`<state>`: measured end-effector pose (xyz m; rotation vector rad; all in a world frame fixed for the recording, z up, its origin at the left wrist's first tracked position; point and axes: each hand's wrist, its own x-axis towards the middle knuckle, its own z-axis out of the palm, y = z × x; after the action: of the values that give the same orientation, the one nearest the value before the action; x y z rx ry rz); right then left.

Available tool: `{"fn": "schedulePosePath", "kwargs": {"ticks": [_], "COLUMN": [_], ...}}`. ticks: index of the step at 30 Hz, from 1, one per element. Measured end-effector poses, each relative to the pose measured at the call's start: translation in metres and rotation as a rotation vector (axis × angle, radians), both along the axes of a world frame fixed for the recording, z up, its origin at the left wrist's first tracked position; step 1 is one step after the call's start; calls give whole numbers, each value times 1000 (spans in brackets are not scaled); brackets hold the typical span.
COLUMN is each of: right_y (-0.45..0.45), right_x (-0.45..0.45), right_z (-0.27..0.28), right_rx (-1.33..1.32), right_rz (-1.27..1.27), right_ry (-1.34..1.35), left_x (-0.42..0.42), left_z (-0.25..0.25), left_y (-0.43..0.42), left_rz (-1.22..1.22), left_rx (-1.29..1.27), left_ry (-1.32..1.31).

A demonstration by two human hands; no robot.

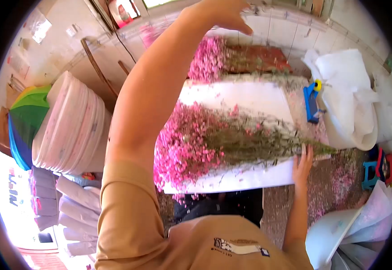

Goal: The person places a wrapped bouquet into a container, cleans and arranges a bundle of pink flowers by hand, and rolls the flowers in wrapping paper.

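Observation:
A large bunch of pink baby's breath (184, 146) lies across a white sheet (259, 96), blooms to the left and green stems to the right. My right hand (303, 164) rests on the stem ends with its fingers stretched out. High over the table, my left hand (225, 15) is raised at the top of the view, thumb and fingers apart, with nothing visible in it. Behind the sheet lies a second pink bunch (208, 58), its stems on a reddish-brown board (268, 58). My left forearm hides part of the blooms.
A blue tape dispenser (311, 104) with yellow tape stands right of the sheet, near white plastic bags (346, 72). Stacked white tubs (70, 126) and a colourful umbrella (27, 110) are at left. A white bucket (328, 236) with wrapping sits at lower right.

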<state>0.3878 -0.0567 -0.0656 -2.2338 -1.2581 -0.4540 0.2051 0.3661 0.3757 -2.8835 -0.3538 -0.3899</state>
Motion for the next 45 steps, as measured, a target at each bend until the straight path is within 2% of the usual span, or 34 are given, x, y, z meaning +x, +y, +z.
{"fn": "schedulePosePath", "kwargs": {"ticks": [1,2,5,6,7,8,9,11,12,14,16,18,20,21,22,24,25,27,30,32,34,36,38,39,41,42,44,45], "right_y": [-2,-4,-4,-6,-4,0,3,13,22,52,82,107,128,132,133,130,130,126,124,122,130,137,147,149,150,149,149,149], "right_x": [-3,-3,0,-5,-12,-19,-27,-49,-66,-109,-156,-202,-236,-249,-258,-268,-270,-269,-268,-264,-263,-254,-248,-246,-247,-248,-246,-244], "right_z": [9,12,16,25,43,61,76,107,122,151,170,177,173,166,159,153,153,151,157,160,167,145,121,107,99,96,102,108], "right_rx": [-11,-37,49,41,-1,-40,-39,129,120,282,232,161,106,95,81,24,2,-48,4,-2,50,-57,-238,-231,-228,-222,-212,-198], "right_rz": [10,11,56,58,5,-47,-46,94,90,375,619,824,963,973,985,1000,983,957,937,900,776,775,708,706,706,693,701,717], "right_ry": [68,86,117,120,215,307,304,197,195,505,324,237,167,166,166,146,139,139,115,159,88,124,60,52,67,79,57,96], "left_x": [-3,-11,-87,-120,-149,-181,-206,-250,-265,-283,-293,-295,-295,-295,-291,-282,-278,-269,-254,-253,-259,-270,-281,-289,-311,-323,-351,-366], "left_z": [-15,-16,-85,-97,-115,-132,-149,-196,-214,-231,-249,-251,-254,-262,-252,-249,-252,-266,-276,-273,-265,-257,-265,-267,-264,-260,-255,-259], "left_y": [-12,-42,-90,-108,-126,-145,-165,-195,-211,-240,-258,-266,-259,-248,-244,-224,-214,-200,-195,-207,-226,-251,-274,-283,-296,-298,-298,-296], "left_rz": [-89,-41,-250,-147,-118,-102,-19,126,172,230,257,263,362,383,551,701,706,668,663,593,447,346,328,343,324,334,211,203], "left_rx": [-193,-305,-152,-271,-270,-372,-365,-388,-382,-365,-408,-448,-672,-645,-863,-782,-780,-528,-501,-445,-354,-385,-483,-482,-849,-856,-1221,-1240], "left_ry": [44,193,-98,5,-4,5,-8,-39,-50,0,-89,-172,-482,-640,-741,-738,-755,-491,-548,-625,-718,-695,-659,-658,-674,-669,-545,-478]}}
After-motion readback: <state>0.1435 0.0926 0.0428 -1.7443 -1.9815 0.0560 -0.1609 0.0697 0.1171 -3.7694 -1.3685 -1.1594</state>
